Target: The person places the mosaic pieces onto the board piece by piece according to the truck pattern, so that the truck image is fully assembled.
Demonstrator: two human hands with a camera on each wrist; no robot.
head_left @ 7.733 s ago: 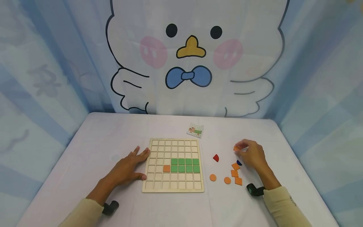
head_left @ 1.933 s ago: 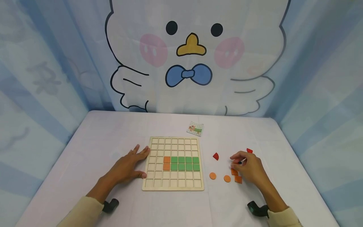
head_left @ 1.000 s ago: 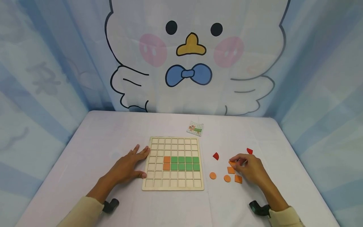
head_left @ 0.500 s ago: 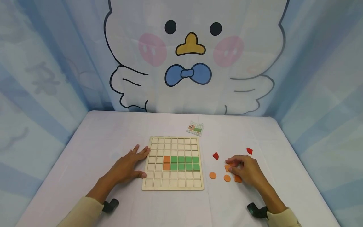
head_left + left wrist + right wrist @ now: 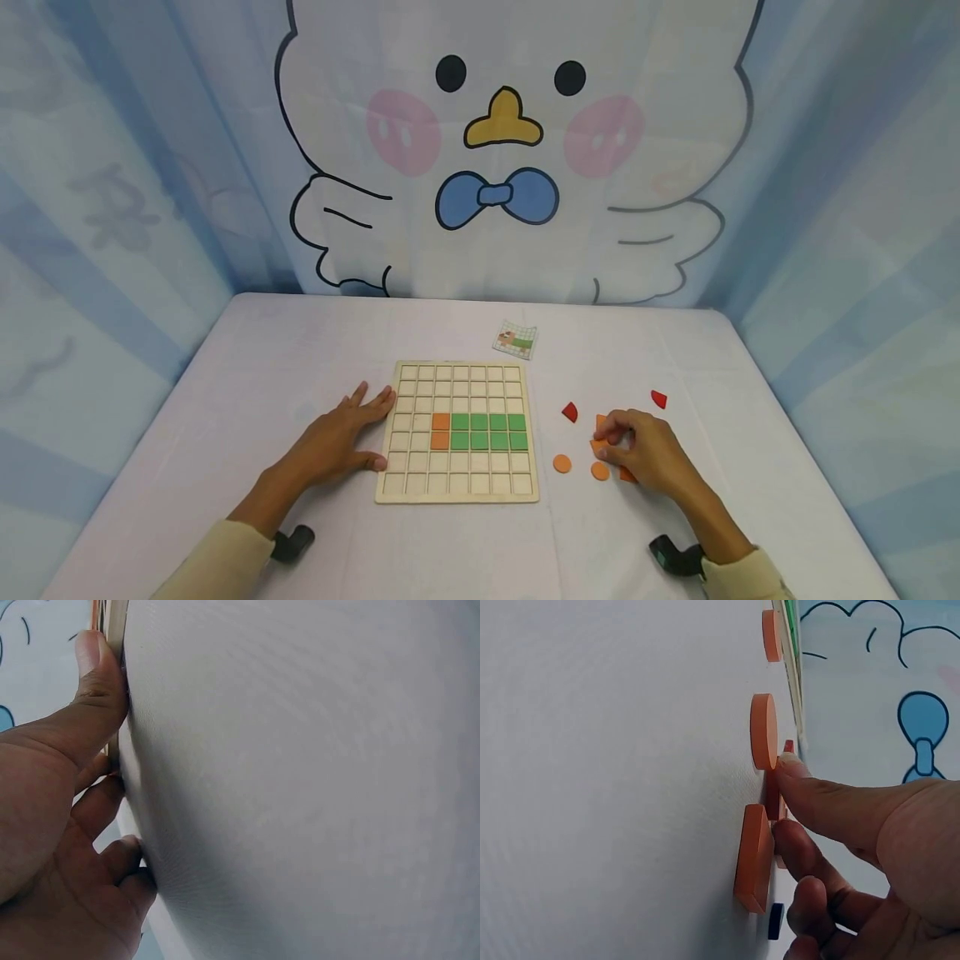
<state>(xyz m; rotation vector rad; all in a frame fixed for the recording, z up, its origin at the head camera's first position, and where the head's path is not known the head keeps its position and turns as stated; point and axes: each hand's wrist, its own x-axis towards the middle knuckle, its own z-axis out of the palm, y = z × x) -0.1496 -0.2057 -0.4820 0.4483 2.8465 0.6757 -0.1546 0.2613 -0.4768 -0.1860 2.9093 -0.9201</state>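
Observation:
My left hand (image 5: 339, 446) lies with fingers spread at the left edge of a wooden grid board (image 5: 459, 493), touching it. Two orange square tiles (image 5: 440, 422) and two rows of green square tiles (image 5: 489, 432) sit in the board's cells. To the right of the board, my right hand (image 5: 647, 450) pinches an orange square tile (image 5: 772, 796) between thumb and index finger, down at the tabletop. Another orange square tile (image 5: 602, 420) lies just beyond its fingertips, and one more orange square tile (image 5: 627, 474) is partly hidden under the hand.
Two orange round tiles (image 5: 562, 463) lie between board and right hand. Red quarter-round pieces (image 5: 570, 412) are on the table, one farther right. A small dark blue piece (image 5: 776, 921) shows only in the right wrist view. A picture card (image 5: 515, 340) lies behind the board.
A second orange square has joined the first on the board since the oldest frame. Lately my right hand has shifted left, sliding orange square tiles along. My left hand has stayed put.

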